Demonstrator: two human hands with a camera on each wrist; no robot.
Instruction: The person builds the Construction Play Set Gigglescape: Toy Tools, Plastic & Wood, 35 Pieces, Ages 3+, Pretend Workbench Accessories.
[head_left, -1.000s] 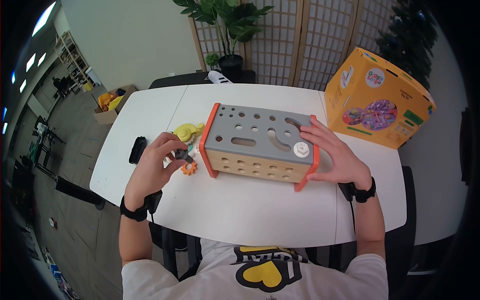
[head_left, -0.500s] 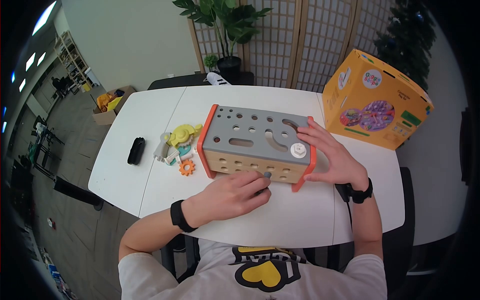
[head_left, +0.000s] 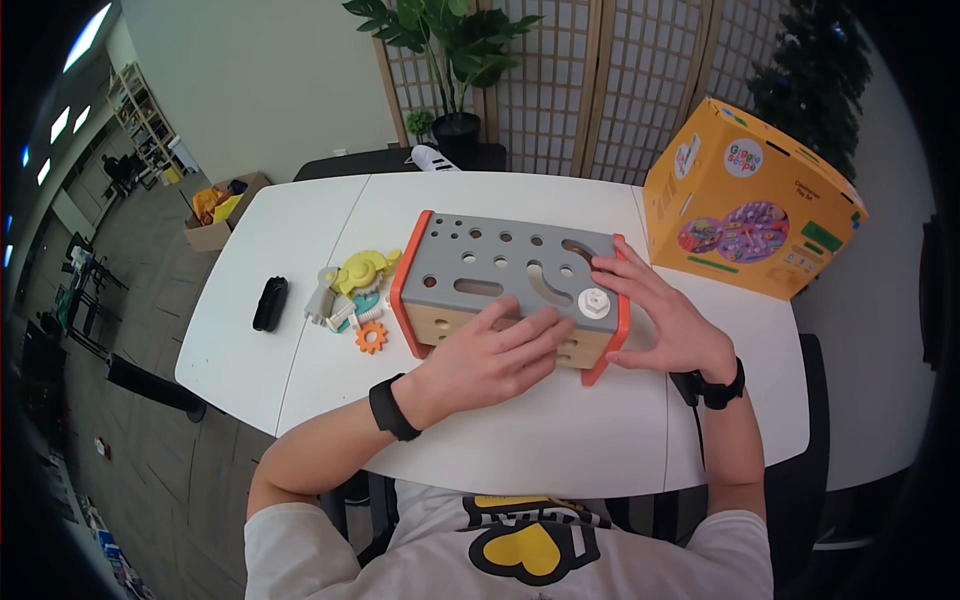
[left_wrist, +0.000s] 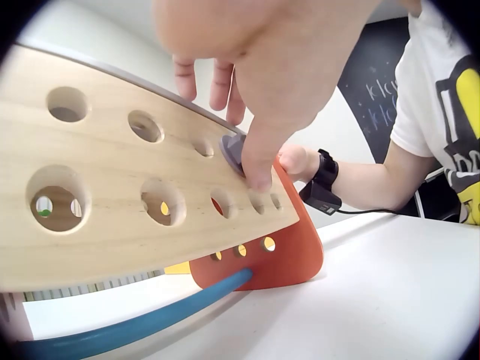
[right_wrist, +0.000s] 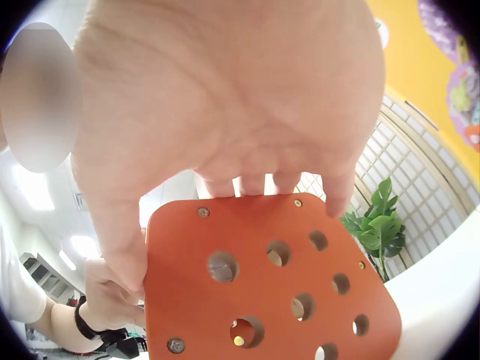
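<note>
A toy workbench [head_left: 480, 250] with a grey top, pale wooden front and orange-red end panels stands on the table. My left hand [head_left: 490, 362] is at its front, fingers stretched over the top edge. In the left wrist view, the left thumb [left_wrist: 261, 161] presses against a grey toy bolt [left_wrist: 233, 153] at a hole in the wooden front panel [left_wrist: 105, 157]. My right hand [head_left: 682, 328] grips the right end panel [right_wrist: 255, 240], thumb at the near edge and fingers over the top. Close by, a white toy bolt [head_left: 594, 303] sits in the grey top.
Left of the workbench lie an orange gear [head_left: 371, 337], a yellow toy piece [head_left: 362, 270] and several small parts. A black case [head_left: 270, 304] lies farther left. A yellow carton [head_left: 750, 200] stands at the back right. A blue bar [left_wrist: 142, 322] runs low under the workbench.
My left hand has carried the grey bolt from beside the loose parts rightward to the workbench's front, and its fingers have since spread over the top edge. My right hand keeps its place.
</note>
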